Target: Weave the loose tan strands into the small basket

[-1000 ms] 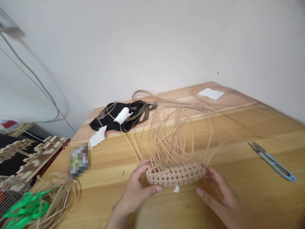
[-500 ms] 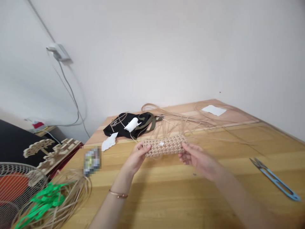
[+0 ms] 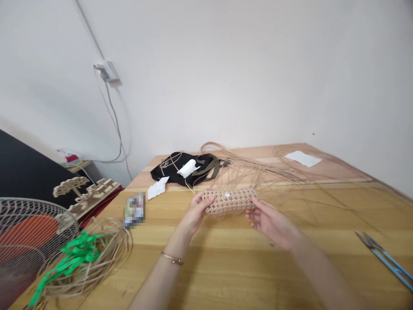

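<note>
A tan woven piece with a knotted, bead-like weave is held up over the wooden table, roughly level. My left hand grips its left end, thumb on the near face and fingers behind. At the right end my right hand pinches it between thumb and fingers. A small white patch shows on the weave near its top. Long loose tan strands spread from its far side across the back of the table. What the fingers behind the piece do is hidden.
Blue thread snips lie at the right. Behind the weave are a black bag and white paper scraps. At the left sit a coil of tan strips, green ribbon, a pixelated packet and a fan.
The camera view has turned a little left, so everything sits further right in the picture. Both hands keep hold of the woven piece, with little other movement.
</note>
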### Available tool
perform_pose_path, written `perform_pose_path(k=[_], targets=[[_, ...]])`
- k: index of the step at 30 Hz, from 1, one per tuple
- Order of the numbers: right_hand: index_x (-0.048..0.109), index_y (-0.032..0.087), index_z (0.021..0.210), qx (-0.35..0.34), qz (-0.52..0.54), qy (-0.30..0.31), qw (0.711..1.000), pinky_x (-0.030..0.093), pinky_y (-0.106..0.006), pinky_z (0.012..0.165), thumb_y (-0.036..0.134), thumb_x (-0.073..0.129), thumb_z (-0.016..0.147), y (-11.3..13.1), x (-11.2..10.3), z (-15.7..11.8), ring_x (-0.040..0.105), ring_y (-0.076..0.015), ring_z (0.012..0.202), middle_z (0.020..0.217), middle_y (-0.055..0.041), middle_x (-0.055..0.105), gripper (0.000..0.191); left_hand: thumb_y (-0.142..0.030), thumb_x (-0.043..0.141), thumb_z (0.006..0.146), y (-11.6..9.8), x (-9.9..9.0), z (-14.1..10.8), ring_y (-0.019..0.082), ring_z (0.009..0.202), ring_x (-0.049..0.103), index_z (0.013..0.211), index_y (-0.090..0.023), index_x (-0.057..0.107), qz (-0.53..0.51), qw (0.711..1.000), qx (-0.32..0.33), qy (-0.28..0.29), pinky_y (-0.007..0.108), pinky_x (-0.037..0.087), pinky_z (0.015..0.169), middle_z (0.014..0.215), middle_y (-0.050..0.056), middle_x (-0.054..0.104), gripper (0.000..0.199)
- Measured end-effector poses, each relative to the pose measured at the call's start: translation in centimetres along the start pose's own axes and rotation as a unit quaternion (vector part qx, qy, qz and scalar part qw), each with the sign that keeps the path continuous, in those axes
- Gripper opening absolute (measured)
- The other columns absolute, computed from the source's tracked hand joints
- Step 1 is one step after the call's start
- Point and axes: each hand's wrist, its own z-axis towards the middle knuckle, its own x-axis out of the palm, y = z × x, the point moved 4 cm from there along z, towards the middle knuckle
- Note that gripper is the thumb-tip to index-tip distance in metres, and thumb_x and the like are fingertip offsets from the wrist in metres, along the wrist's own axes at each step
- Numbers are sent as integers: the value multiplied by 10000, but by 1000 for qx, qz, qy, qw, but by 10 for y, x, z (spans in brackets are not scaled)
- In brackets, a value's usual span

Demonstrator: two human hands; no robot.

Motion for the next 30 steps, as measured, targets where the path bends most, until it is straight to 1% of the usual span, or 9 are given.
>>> perform_pose_path(k=[7, 11, 13, 17, 22, 24, 26, 28, 30], targets=[[600, 173, 837, 39, -14, 38, 998, 502, -244, 603, 338, 562, 904, -3, 1, 2, 669, -146, 701, 773, -51, 705, 182, -321, 830, 615, 5, -8, 2, 146, 698, 657, 825, -103, 703, -19, 999, -48, -8, 234, 497, 688, 777, 52, 728, 328], [630, 161, 926, 37, -2, 56, 998, 522, -282, 740, 231, 503, 931, -4, 3, 5, 686, -177, 887, 950, -95, 728, 145, -310, 794, 671, 8, -12, 6, 152, 719, 669, 862, -95, 706, -15, 998, -63, -8, 227, 503, 680, 792, 65, 733, 300], [639, 161, 899, 38, 4, 58, 998, 525, -266, 725, 200, 487, 934, -6, 3, 8, 692, -161, 849, 930, -91, 734, 160, -308, 772, 700, 9, -14, 7, 154, 731, 672, 891, -97, 700, -9, 998, -62, -6, 238, 509, 686, 827, 70, 735, 293], [621, 182, 807, 40, 6, 53, 998, 514, -214, 624, 259, 538, 915, -10, 1, 11, 676, -115, 688, 791, -45, 732, 156, -336, 782, 685, 10, -17, 6, 160, 765, 670, 892, -114, 681, 7, 999, -44, 0, 253, 507, 724, 861, 70, 729, 320], [586, 202, 727, 36, -25, 78, 996, 466, -179, 521, 370, 771, 705, -15, -6, 5, 611, -93, 555, 648, 13, 687, 251, -395, 837, 584, 11, -18, -4, 190, 932, 635, 981, -161, 637, 54, 998, -9, 36, 282, 470, 835, 990, 57, 701, 502], [586, 201, 697, 42, -51, 87, 994, 449, -175, 494, 386, 820, 628, -20, -10, 0, 585, -90, 522, 610, 24, 666, 306, -423, 832, 578, 10, -19, -11, 221, 967, 617, 1020, -161, 625, 90, 995, -7, 54, 326, 460, 855, 1007, 69, 689, 554], [577, 199, 641, 53, -81, 92, 991, 434, -178, 463, 399, 819, 617, -27, -16, -6, 553, -86, 479, 568, 27, 642, 315, -415, 827, 588, 7, -22, -22, 248, 972, 601, 1018, -145, 637, 138, 988, -6, 65, 371, 445, 871, 987, 85, 678, 542], [582, 214, 619, 67, -117, 98, 986, 414, -207, 411, 418, 800, 619, -37, -25, -11, 492, -98, 391, 458, 46, 559, 299, -336, 843, 578, 5, -27, -37, 266, 1002, 570, 991, -137, 666, 196, 978, 2, 66, 403, 405, 921, 986, 91, 658, 491], [616, 255, 657, 91, -218, 99, 967, 443, -253, 414, 470, 775, 604, -51, -37, -14, 531, -151, 403, 431, 43, 528, 272, -234, 859, 545, 7, -33, -55, 284, 1090, 505, 975, -153, 685, 249, 967, 22, 48, 421, 326, 1001, 1052, 89, 610, 471]])
